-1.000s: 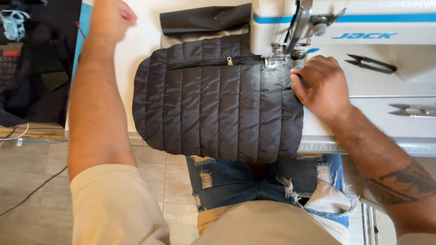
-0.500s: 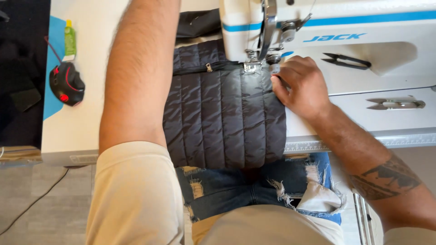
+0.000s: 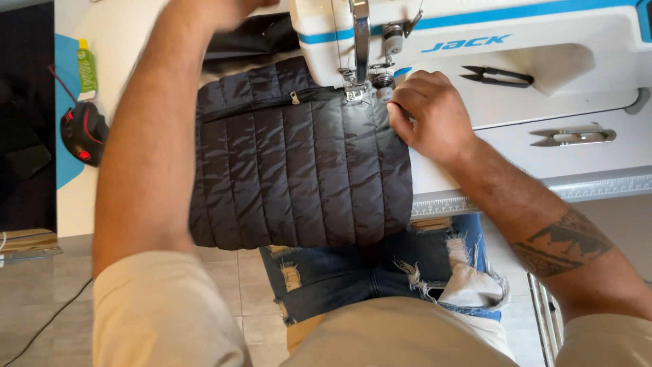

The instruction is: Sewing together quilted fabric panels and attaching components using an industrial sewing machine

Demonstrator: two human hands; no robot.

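Observation:
A black quilted piece [image 3: 292, 177] with a zipper [image 3: 294, 98] lies on the white table [image 3: 129, 41], its top edge under the presser foot [image 3: 353, 92] of a white sewing machine [image 3: 475, 27]. My right hand [image 3: 431, 115] rests with curled fingers on the piece's right edge, just beside the presser foot. My left arm stretches over the table's left side. My left hand [image 3: 224, 8] is blurred and cut off by the top edge, above dark fabric behind the machine.
Black thread snips [image 3: 496, 76] lie on the machine bed and silver snips [image 3: 574, 137] lie lower right of them. A black and red device [image 3: 83, 132] and a green bottle [image 3: 86, 68] sit at the table's left. The piece's lower edge hangs over my lap.
My left arm has reached farther away, so the hand now leaves the top of the view. My right hand stays at the piece's edge by the presser foot.

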